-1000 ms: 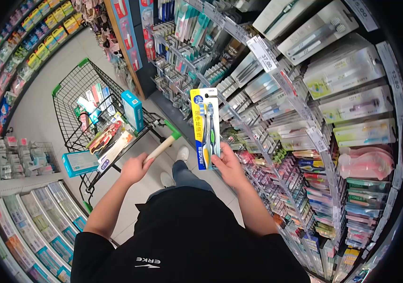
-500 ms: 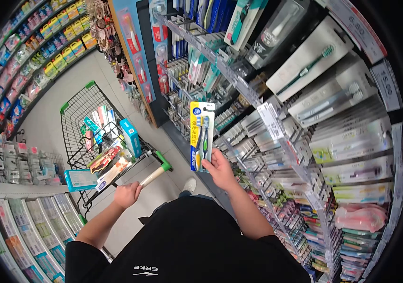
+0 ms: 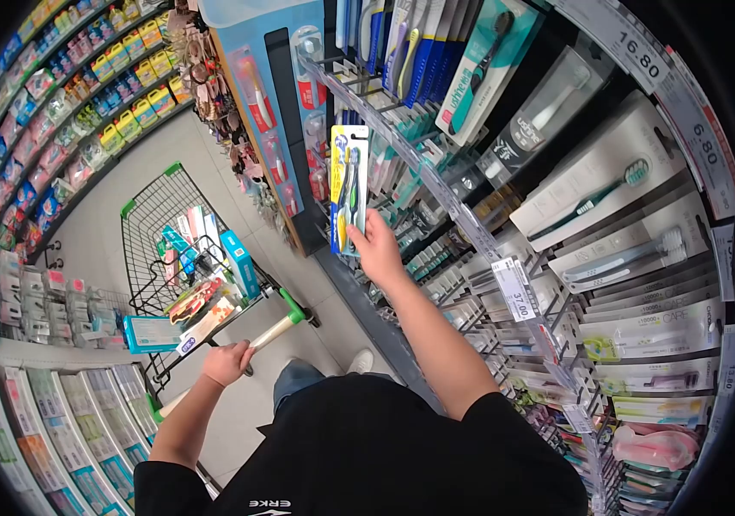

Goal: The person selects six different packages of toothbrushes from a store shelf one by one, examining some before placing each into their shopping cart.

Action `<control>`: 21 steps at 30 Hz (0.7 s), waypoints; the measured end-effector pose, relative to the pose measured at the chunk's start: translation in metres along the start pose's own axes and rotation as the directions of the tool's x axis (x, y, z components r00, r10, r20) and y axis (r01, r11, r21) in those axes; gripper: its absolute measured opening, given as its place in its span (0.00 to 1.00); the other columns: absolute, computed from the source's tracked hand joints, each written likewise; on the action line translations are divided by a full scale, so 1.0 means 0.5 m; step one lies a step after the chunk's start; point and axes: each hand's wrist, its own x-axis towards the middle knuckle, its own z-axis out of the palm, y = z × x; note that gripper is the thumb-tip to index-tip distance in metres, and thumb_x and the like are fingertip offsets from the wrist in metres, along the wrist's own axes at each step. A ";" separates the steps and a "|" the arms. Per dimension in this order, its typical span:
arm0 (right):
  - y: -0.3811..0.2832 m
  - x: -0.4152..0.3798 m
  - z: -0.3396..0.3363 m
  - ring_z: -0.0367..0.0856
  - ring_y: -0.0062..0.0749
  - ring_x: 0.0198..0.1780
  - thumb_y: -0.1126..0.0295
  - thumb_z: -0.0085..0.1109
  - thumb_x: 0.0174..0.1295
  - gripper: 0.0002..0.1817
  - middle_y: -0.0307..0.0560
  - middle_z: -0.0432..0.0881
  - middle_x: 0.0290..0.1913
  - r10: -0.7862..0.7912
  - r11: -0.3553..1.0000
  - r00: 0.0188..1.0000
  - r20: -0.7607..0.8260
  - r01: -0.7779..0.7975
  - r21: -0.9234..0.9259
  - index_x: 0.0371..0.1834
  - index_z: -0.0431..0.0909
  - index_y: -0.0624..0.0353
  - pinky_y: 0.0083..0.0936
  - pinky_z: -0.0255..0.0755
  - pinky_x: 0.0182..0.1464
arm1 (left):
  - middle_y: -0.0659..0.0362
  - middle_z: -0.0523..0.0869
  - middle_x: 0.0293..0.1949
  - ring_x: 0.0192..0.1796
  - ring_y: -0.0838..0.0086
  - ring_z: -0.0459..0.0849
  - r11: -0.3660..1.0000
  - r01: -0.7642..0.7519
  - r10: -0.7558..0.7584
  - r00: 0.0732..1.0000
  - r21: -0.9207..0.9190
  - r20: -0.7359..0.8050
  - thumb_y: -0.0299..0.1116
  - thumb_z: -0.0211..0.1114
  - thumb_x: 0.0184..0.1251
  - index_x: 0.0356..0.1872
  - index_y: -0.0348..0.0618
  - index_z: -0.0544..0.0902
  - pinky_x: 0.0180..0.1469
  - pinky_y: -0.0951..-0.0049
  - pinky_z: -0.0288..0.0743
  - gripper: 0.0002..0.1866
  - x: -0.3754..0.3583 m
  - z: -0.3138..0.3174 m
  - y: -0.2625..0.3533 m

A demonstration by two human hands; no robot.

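My right hand (image 3: 374, 247) is closed on the lower right edge of a toothbrush pack (image 3: 349, 189), a yellow, white and blue blister card with two brushes showing. The pack is upright, held out in front of the toothbrush racks. My left hand (image 3: 228, 362) is wrapped around the pale handle bar (image 3: 275, 332) of a shopping cart (image 3: 148, 225). Several boxes and packets lie in the cart, among them a teal box (image 3: 239, 263) and another teal-and-white box (image 3: 153, 334) at its near left corner.
Racks of hanging toothbrushes (image 3: 595, 185) with price tags (image 3: 515, 289) rise close on my right. Shelves of toothpaste boxes (image 3: 58, 421) stand at lower left. Curved shelves with yellow bottles (image 3: 140, 113) line the far left. Tiled floor (image 3: 238, 206) runs beyond the cart.
My right hand has moved the toothbrush pack up and forward, with the arm stretched further. My left hand stays on the cart handle. The view has shifted, and more of the upper rack shows.
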 end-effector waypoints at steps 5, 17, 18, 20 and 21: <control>-0.019 0.070 0.038 0.87 0.23 0.53 0.75 0.58 0.81 0.14 0.47 0.88 0.54 -0.009 0.999 0.998 -0.069 0.012 0.036 0.64 0.72 0.66 0.25 0.79 0.55 | 0.55 0.88 0.26 0.27 0.54 0.88 0.999 0.025 -0.024 1.000 -0.023 0.009 0.50 0.59 0.83 0.39 0.50 0.83 0.30 0.53 0.82 0.17 0.025 -0.024 -0.034; -0.009 0.146 0.105 0.86 0.25 0.59 0.79 0.56 0.80 0.17 0.48 0.87 0.59 -0.040 0.999 0.966 -0.255 0.042 0.004 0.68 0.70 0.66 0.25 0.77 0.62 | 0.50 0.88 0.26 0.29 0.50 0.89 0.990 0.043 -0.033 0.996 -0.134 0.081 0.53 0.58 0.83 0.39 0.50 0.84 0.32 0.48 0.83 0.19 0.070 -0.025 -0.118; -0.016 0.150 0.111 0.85 0.27 0.60 0.79 0.56 0.80 0.17 0.48 0.87 0.59 -0.025 1.000 0.959 -0.281 0.025 -0.006 0.68 0.70 0.66 0.26 0.76 0.64 | 0.50 0.88 0.26 0.29 0.50 0.89 0.988 0.057 -0.044 0.995 -0.142 0.091 0.53 0.58 0.83 0.39 0.50 0.84 0.33 0.48 0.83 0.19 0.073 -0.027 -0.121; -0.013 0.162 0.118 0.85 0.27 0.61 0.79 0.57 0.80 0.16 0.48 0.87 0.60 -0.039 0.999 0.950 -0.310 0.036 -0.016 0.67 0.71 0.65 0.27 0.76 0.64 | 0.50 0.89 0.27 0.30 0.49 0.90 0.983 0.070 -0.052 0.993 -0.172 0.105 0.53 0.58 0.83 0.40 0.49 0.84 0.33 0.48 0.83 0.19 0.082 -0.031 -0.123; -0.013 0.166 0.119 0.85 0.27 0.62 0.79 0.57 0.80 0.16 0.48 0.87 0.60 -0.050 0.999 0.944 -0.327 0.045 -0.024 0.67 0.71 0.65 0.27 0.75 0.65 | 0.50 0.89 0.27 0.30 0.49 0.90 0.983 0.059 -0.040 0.993 -0.175 0.110 0.53 0.58 0.83 0.40 0.49 0.84 0.33 0.48 0.83 0.19 0.085 -0.034 -0.123</control>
